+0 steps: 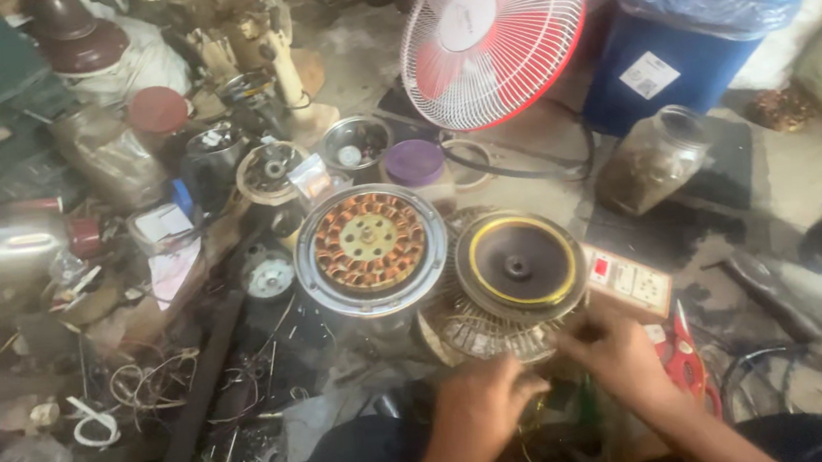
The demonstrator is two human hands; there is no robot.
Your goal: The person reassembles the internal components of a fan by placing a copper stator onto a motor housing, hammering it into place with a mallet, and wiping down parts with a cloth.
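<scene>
Left hand [481, 400], right hand [615, 347]: both curled at round finned grey metal motor housing [501, 328]; grasp indiscernible. Copper-wound stator [369, 245] adjacent.

A round fan motor housing [518, 269], dark-faced with a yellow ring and a finned silvery rim, lies tilted near centre, just right of the copper-wound stator [370, 243] lying flat.
</scene>
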